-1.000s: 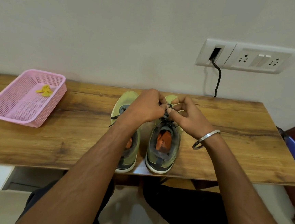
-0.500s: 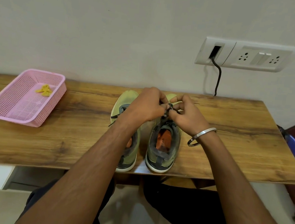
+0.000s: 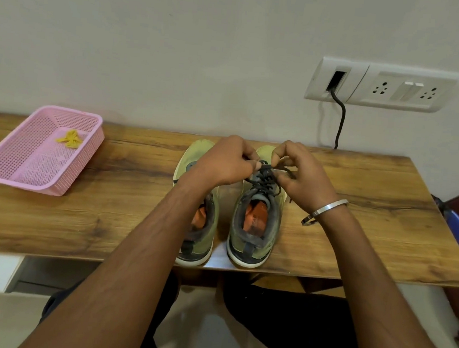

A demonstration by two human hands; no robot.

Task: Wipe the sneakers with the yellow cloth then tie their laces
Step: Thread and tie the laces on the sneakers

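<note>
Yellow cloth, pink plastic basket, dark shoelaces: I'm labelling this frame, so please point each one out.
Crumpled yellow cloth (image 3: 70, 138), head view: middle of the bundle.
Pink perforated plastic basket (image 3: 55, 187), head view: near wall.
Dark shoelaces on the right olive-green sneaker (image 3: 263, 183), head view: crossed lacing over the tongue.

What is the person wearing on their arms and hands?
Both forearms are bare, with no sleeves showing and no gloves. The left hand wears nothing. By the right hand, a plain silver bangle hangs loose round the wrist. No rings can be made out.
</note>
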